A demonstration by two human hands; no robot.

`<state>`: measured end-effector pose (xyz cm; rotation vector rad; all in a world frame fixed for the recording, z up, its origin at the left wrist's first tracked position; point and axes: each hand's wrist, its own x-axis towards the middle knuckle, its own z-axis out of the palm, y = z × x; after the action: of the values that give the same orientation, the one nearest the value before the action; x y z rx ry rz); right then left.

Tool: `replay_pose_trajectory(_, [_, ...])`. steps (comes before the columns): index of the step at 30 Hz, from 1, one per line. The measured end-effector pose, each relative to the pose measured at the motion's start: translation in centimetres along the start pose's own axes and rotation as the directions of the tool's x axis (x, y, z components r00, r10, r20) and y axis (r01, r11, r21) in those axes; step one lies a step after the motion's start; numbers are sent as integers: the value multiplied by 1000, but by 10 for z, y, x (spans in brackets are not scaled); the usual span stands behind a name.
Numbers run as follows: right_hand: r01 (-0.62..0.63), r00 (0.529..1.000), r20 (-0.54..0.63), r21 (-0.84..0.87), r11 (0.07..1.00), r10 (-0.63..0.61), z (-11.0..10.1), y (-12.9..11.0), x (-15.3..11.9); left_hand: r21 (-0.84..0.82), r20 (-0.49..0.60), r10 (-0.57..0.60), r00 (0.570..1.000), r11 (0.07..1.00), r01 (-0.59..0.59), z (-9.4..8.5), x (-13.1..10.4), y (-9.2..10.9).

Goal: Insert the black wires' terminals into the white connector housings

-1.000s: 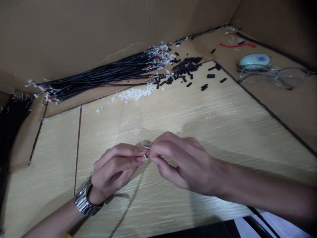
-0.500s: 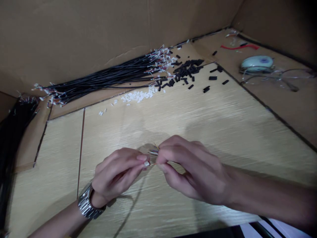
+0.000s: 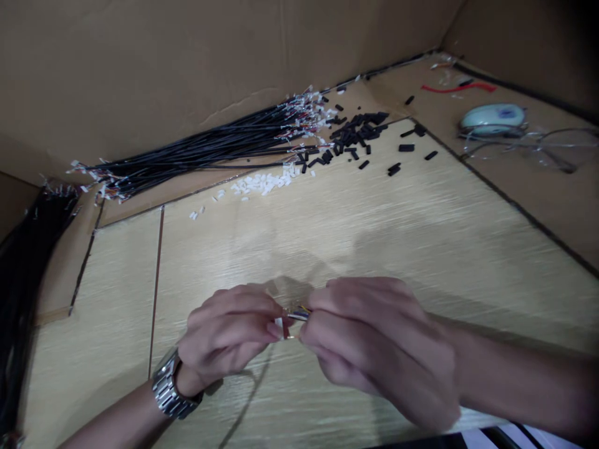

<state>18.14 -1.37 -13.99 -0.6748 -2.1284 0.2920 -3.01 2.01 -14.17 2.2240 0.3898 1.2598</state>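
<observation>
Between the thumb and fingers of my left hand (image 3: 234, 327) is a small white connector (image 3: 279, 327). My right hand (image 3: 374, 337) is closed on a bunch of thin coloured wires (image 3: 299, 313), whose ends stick out toward the connector. One thin wire reaches from the right fingertips to the connector; whether it is inside cannot be made out. Both hands are just above the wooden board (image 3: 262, 249), their fingertips nearly touching. A metal watch (image 3: 171, 386) is on the left wrist.
Black cables (image 3: 201, 146) lie along the cardboard wall, with white connectors (image 3: 264, 182) and short black tubes (image 3: 358, 134) beside them. More cables (image 3: 32, 249) are at the left. A pale mouse (image 3: 493, 118), eyeglasses (image 3: 538, 149) and a red strip (image 3: 458, 88) lie at the right.
My right hand has turned, its back now more toward the camera, and moved slightly lower. The left fingers have shifted around the connector, and the wire bunch is now nearer to it.
</observation>
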Motion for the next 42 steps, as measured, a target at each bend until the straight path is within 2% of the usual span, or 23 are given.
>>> replay_pose_trajectory(3, [0, 999, -34, 18, 1000, 1, 3, 0, -5, -23, 25, -75, 997, 997, 75, 1, 0, 7])
replay_pose_trajectory(7, [-17, 1000, -12, 38, 999, 17, 5, 0, -8, -41, 53, -143, 988, 989, 145, 1, -6, 10])
replay_pose_trajectory(10, [-21, 1000, -17, -4, 1000, 21, 6, 0, -9, -45, -2, -170, 986, 985, 169, 2, -9, 9])
replay_pose_trajectory(13, [-9, 999, -46, -31, 999, 8, 6, 0, -9, -97, -106, -185, 977, 980, 175, 5, -7, 8])
replay_pose_trajectory(16, [2, 1000, -18, -15, 1000, -2, 2, 1, -4, -239, -181, -304, 935, 936, 259, 10, -4, 10])
replay_pose_trajectory(19, [11, 998, 62, -3, 1000, -11, -2, 4, 1, -409, -72, -505, 860, 801, 436, 15, -5, 12])
replay_pose_trajectory(21, [11, 997, 82, -31, 999, -8, -2, 7, 3, -502, 17, -588, 809, 695, 515, 18, -8, 12])
replay_pose_trajectory(26, [90, 994, 71, -75, 993, -85, -4, 15, 6, -659, 144, -720, 678, 442, 609, 20, -10, 5])
replay_pose_trajectory(28, [129, 989, 87, -85, 988, -121, -8, 16, 9, -706, 201, -743, 639, 343, 620, 19, -9, 3])
replay_pose_trajectory(32, [151, 975, 175, -88, 985, -134, -20, 18, 17, -743, 347, -725, 595, 174, 646, 15, -8, 1])
replay_pose_trajectory(34, [164, 967, 210, -76, 984, -145, -23, 19, 18, -758, 394, -704, 591, 114, 642, 14, -8, 0])
replay_pose_trajectory(42, [168, 955, 259, -61, 984, -147, -22, 21, 17, -778, 485, -674, 557, -43, 626, 12, -6, 0])
